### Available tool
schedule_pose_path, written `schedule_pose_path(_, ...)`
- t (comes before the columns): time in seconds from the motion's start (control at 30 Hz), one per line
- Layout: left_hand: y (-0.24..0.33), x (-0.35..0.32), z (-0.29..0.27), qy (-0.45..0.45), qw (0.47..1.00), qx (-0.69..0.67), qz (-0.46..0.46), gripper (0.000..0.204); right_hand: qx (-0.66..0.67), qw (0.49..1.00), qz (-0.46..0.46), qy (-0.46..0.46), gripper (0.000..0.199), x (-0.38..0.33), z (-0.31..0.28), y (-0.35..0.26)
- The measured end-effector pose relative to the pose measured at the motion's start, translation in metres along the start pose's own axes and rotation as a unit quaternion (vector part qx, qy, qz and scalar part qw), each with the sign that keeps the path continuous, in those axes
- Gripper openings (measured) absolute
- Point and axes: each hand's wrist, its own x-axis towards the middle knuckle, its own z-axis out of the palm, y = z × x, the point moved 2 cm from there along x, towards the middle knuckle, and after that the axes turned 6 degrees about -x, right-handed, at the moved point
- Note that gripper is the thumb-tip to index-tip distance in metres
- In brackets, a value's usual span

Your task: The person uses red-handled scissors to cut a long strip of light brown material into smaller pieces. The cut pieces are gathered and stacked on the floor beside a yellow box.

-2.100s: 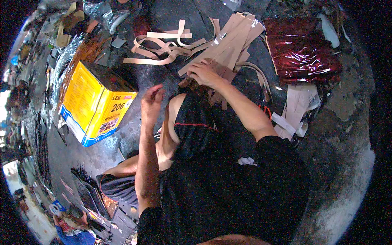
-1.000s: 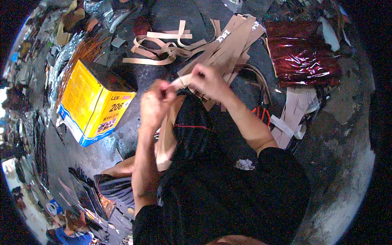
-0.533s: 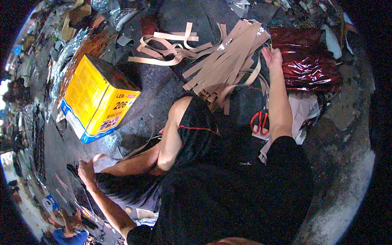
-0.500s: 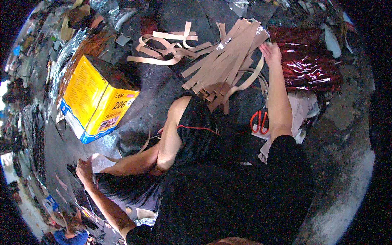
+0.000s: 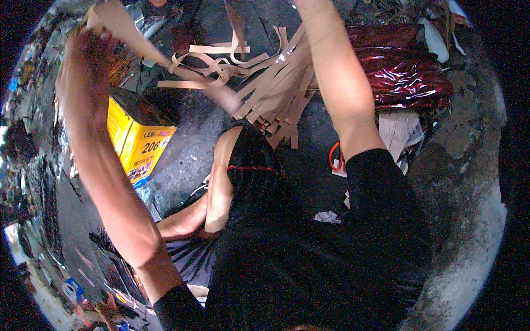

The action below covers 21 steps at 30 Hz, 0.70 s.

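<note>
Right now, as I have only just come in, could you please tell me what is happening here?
A person is handling tan strips. The left hand, raised at the upper left and blurred, holds one strip that hangs across toward the fanned pile of strips. The right forearm runs to the top edge, so I cannot tell what that hand does. Curled strips lie left of the pile, and shiny dark red sheeting lies to its right.
</note>
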Motion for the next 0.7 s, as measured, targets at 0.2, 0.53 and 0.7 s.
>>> schedule_pose_path(0.2,-0.154,-0.017,0.123,-0.056,0.987,-0.149,-0.019,0.027,-0.642,0.761,0.097,-0.001,0.025,-0.141,-0.044,0.119)
schedule_pose_path(0.53,-0.111,-0.212,0.181,-0.19,0.91,-0.293,-0.222,0.02,-0.735,0.581,-0.004,-0.35,0.021,-0.295,-0.043,0.19)
schedule_pose_path(0.7,-0.066,-0.185,0.179,-0.207,0.9,-0.347,-0.161,0.018,-0.59,0.757,0.069,-0.272,0.018,-0.253,-0.018,0.142)
